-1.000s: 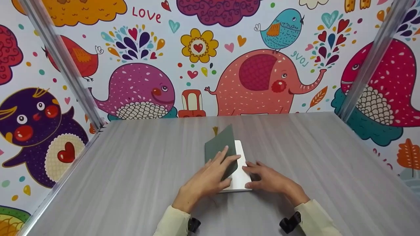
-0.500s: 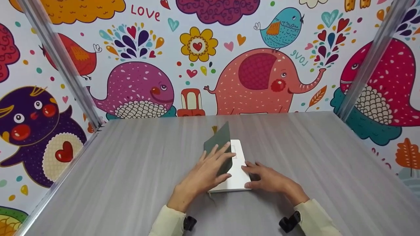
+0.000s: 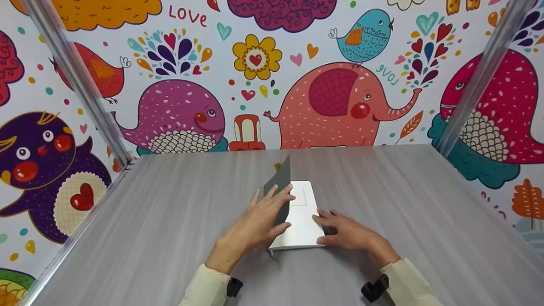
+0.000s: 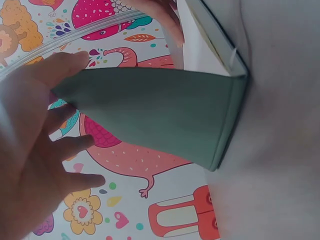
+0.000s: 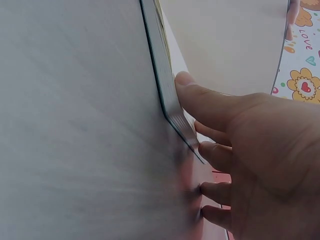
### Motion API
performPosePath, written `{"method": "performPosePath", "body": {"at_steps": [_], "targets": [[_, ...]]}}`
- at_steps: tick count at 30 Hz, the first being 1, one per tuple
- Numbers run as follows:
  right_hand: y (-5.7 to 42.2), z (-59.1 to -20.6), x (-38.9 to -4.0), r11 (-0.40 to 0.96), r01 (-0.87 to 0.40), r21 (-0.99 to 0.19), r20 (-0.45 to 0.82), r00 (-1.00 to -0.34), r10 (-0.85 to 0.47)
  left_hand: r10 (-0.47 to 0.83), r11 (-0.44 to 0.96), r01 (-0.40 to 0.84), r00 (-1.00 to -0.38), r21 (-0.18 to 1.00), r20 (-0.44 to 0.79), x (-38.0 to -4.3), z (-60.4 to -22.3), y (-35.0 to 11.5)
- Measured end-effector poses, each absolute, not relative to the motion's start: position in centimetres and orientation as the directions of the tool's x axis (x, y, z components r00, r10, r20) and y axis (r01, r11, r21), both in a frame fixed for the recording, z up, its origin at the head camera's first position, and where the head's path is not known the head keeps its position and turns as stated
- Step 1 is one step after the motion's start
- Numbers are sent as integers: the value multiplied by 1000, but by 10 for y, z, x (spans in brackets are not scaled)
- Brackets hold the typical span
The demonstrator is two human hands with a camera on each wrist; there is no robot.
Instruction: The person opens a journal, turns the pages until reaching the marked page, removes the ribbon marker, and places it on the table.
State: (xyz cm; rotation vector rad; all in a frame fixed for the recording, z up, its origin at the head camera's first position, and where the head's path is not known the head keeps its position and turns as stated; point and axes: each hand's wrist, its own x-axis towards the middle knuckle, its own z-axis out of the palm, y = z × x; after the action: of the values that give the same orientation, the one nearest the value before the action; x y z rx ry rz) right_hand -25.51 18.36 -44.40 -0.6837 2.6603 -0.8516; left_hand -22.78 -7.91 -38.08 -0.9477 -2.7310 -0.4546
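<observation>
A green-covered notebook [image 3: 304, 225] lies on the table with its front cover [image 4: 160, 110] raised, close to upright, leaning slightly over the pages. Its white first page bears a printed rectangular frame. My left hand [image 3: 255, 221] touches the free edge of the cover with fingers spread and fairly straight; the thumb sits over the page side. My right hand [image 3: 350, 231] rests at the notebook's right edge. In the right wrist view, its thumb [image 5: 205, 100] touches the page edges and its other fingers lie lower along the side. Part of the cover is hidden behind the left hand.
A thin ribbon [image 3: 273, 256] trails from the notebook's near end. A small gold-brown tassel-like piece [image 3: 277, 166] shows behind the cover. The grey wood-grain table [image 3: 170, 212] meets a wall [image 3: 293, 97] printed with cartoon animals. Metal posts [image 3: 80, 85] stand at the corners.
The left hand has moved left along with the cover, which has swung further up and leftward. More of the white page and its printed frame now shows. The right hand has stayed put.
</observation>
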Motion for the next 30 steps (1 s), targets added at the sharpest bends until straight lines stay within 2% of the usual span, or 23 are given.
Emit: {"method": "performPosePath", "body": {"at_steps": [10,17,23,30], "targets": [[183,-445,-255,721,-332,-608,-122,-859,-498,541,767,622,-760,158,361,-225,-382,-93],[184,-443,-254,721,-330,-609,-118,-862,-493,542,774,631,-710,63,449,-224,-382,-105],[184,-441,-254,725,-318,-611,-128,-864,-486,514,800,599,-718,41,469,-221,-383,-112],[182,-441,-253,741,-334,-583,-131,-861,-491,501,835,546,-713,-60,490,-215,-383,-120]]}}
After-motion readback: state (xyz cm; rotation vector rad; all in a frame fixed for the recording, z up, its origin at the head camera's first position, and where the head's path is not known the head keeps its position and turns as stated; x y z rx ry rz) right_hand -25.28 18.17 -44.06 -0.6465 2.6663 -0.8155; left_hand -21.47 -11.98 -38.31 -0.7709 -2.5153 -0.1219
